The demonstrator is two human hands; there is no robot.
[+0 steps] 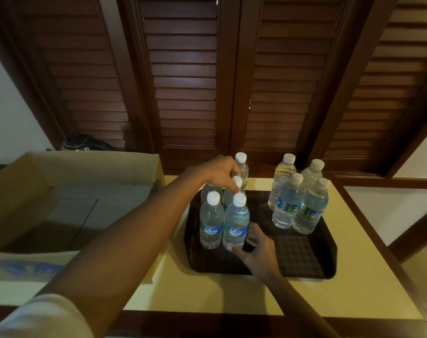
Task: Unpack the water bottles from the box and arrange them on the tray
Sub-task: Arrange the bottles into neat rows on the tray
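Note:
A dark tray [305, 259] lies on the cream table. Several clear water bottles with white caps stand upright on it in two clusters: a left group [211, 223] and a right group [310, 211]. My left hand [219, 173] reaches over the left group, its fingers closed around the neck of a back bottle [233, 193]. My right hand [255, 247] is low on the tray, its fingers curled around the base of the front bottle [235, 223]. The open cardboard box [68, 191] stands to the left of the tray; I see no bottles in it.
Dark louvred wooden doors [188, 81] rise right behind the table. The table [232, 296] has a dark wood rim at its front and right edges. A dark object [78, 142] sits behind the box by the white wall.

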